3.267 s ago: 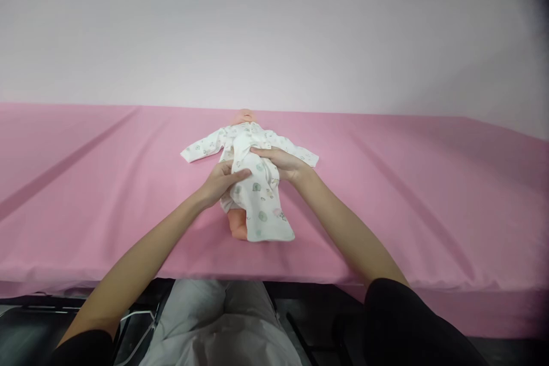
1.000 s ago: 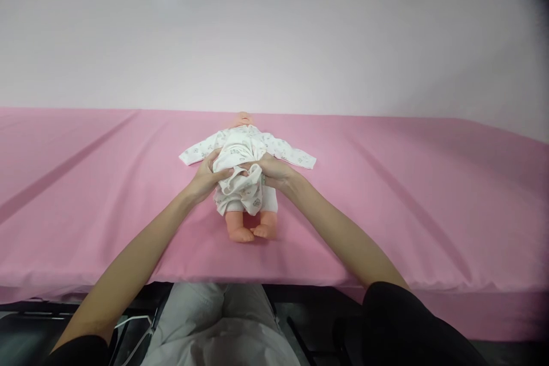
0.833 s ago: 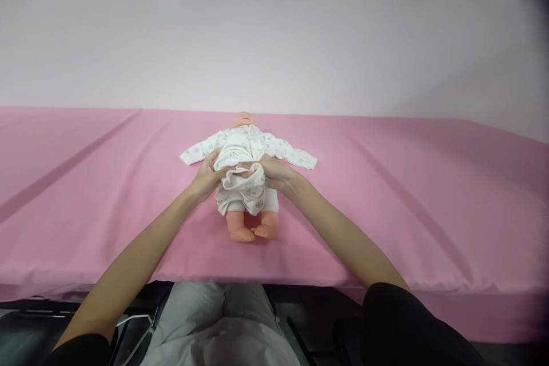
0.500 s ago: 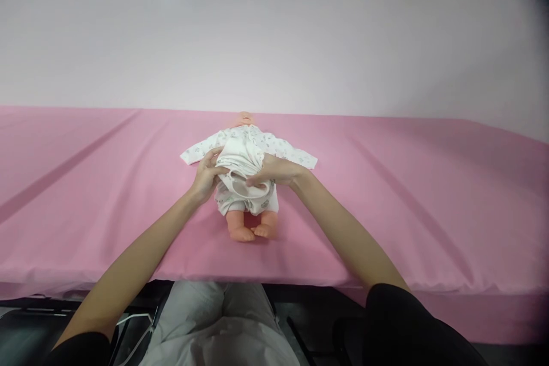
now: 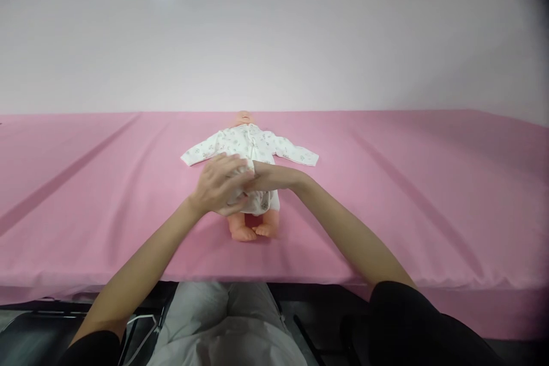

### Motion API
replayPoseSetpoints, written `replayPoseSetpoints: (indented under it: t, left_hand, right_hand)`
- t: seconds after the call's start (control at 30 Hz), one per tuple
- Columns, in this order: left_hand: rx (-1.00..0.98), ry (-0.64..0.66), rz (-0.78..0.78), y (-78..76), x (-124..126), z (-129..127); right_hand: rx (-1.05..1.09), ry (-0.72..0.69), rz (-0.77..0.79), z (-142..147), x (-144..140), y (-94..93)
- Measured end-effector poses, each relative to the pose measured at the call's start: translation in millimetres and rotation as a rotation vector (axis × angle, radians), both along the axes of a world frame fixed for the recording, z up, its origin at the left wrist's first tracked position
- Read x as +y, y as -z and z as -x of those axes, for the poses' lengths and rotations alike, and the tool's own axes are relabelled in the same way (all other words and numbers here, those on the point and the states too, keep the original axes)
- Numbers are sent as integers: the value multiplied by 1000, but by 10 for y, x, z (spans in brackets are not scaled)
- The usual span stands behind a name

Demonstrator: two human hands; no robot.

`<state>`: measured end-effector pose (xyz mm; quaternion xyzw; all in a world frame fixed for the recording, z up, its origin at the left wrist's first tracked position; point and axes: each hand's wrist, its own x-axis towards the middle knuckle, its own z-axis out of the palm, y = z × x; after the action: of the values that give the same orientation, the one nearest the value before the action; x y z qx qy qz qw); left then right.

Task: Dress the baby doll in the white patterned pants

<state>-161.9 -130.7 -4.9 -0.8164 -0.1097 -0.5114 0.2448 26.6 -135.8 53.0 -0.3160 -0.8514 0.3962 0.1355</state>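
A baby doll (image 5: 247, 227) lies on its back on the pink table (image 5: 407, 194), head away from me and bare feet toward me. It wears a white printed romper (image 5: 253, 146) with sleeves spread to both sides. My left hand (image 5: 219, 185) lies over the doll's belly, fingers curled around bunched romper cloth. My right hand (image 5: 268, 177) reaches in from the right; its fingers are hidden under the left hand and pinch the same cloth at the doll's waist.
A pale pink backdrop (image 5: 274, 46) stands upright along the table's far edge. The table's near edge runs just in front of my lap (image 5: 223, 320). A black chair frame (image 5: 26, 331) sits at the lower left.
Earlier the romper's lower part lay down over the doll's legs. It has been gathered up to the waist, baring the feet. My left hand has slid right, over the belly and my right fingers.
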Motion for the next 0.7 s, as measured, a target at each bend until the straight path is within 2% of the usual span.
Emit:
replayPoseSetpoints:
  t: [0.07,0.13,0.27,0.4,0.5,0.57,0.7]
  left_hand:
    - [199,-50,-1,-36,-43,-65]
    - [264,-73,53,-66,-75,-116]
    - [278,-80,149,-98,-96,-127]
    - [295,-185,226,-71,-68,-78]
    - [273,-252,282,-32,-47,-68]
    - [268,-293,353,-17,-48,-78]
    - [292,-339,571,-32,-79,-94]
  right_hand:
    - [-8,-52,-25,27,-15,0]
    - [-37,-41,-25,40,-27,-11]
    - [-81,-21,6,17,-15,-23]
    - [-97,3,38,-47,2,-37]
    - [-63,-58,33,-72,-1,-69]
    - [-80,-78,16,-71,-1,-98]
    - [-196,-14,-39,-107,-28,-156]
